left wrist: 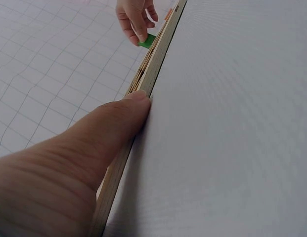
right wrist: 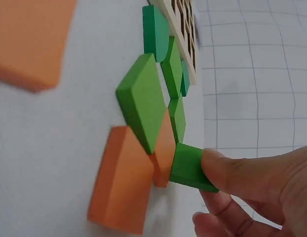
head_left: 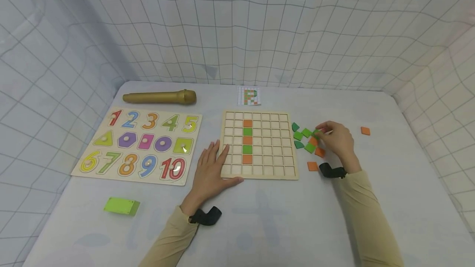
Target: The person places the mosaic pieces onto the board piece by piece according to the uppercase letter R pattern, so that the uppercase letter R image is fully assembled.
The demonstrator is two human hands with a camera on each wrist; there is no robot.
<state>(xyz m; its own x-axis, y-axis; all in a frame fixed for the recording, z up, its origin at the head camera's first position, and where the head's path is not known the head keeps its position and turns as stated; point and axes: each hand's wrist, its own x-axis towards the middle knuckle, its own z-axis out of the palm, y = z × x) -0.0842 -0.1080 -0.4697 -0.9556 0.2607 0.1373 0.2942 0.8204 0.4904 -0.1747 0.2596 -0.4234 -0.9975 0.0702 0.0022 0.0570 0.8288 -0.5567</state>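
My right hand [head_left: 337, 139] pinches a green square tile [right wrist: 190, 165] between thumb and fingers, beside a loose cluster of tiles. That cluster holds green squares [head_left: 309, 148], orange squares [right wrist: 124, 180] and dark green curved-edge pieces [right wrist: 155, 34]. Left of it lies a wooden grid board [head_left: 267, 151]. One column of the board carries alternating orange and green tiles [head_left: 247, 140]. At the board's lower left corner rests my left hand [head_left: 211, 176], fingers extended over the left edge. Its thumb [left wrist: 128, 111] touches the front edge in the left wrist view.
A small pattern card [head_left: 249, 96] lies behind the board. To the left are a number puzzle [head_left: 141, 158], a gold microphone [head_left: 159, 97] and a bright green block [head_left: 120, 206]. Single orange tiles lie apart at the right [head_left: 365, 130] and nearer the front [head_left: 313, 166].
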